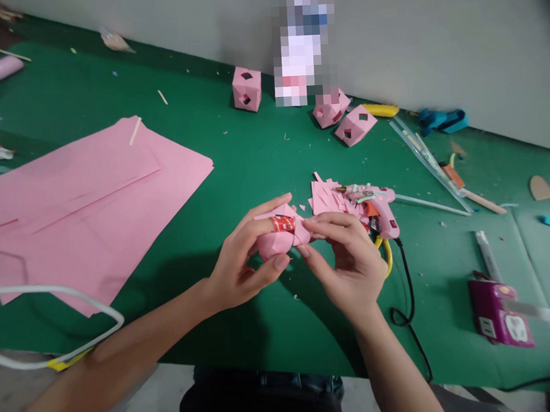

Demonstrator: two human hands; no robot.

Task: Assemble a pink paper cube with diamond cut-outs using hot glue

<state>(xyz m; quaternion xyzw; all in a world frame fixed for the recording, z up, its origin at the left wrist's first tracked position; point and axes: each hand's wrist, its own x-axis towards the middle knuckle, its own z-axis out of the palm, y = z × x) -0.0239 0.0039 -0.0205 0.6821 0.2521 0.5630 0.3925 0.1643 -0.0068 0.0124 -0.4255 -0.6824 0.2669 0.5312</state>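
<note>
Between my two hands is a pink folded-paper shape [273, 244], held just above the green table. My left hand [243, 257] wraps round its left side, thumb below and fingers above; a red patterned band circles one finger. At the right end, my right hand [351, 251] pinches the paper between thumb and fingers. The fingers cover part of the shape. Just beyond my right hand, a pink glue gun [380, 208] with a glue stick in its back lies by a pile of pink paper strips [325, 194].
Large pink paper sheets [130, 170] cover the left of the green table [196, 112]. Pink paper cubes with cut-outs [247, 90] stand at the back. A purple power adapter [497, 311] sits at right, near a black cord [409, 285]. A white curved bar [76, 291] crosses lower left.
</note>
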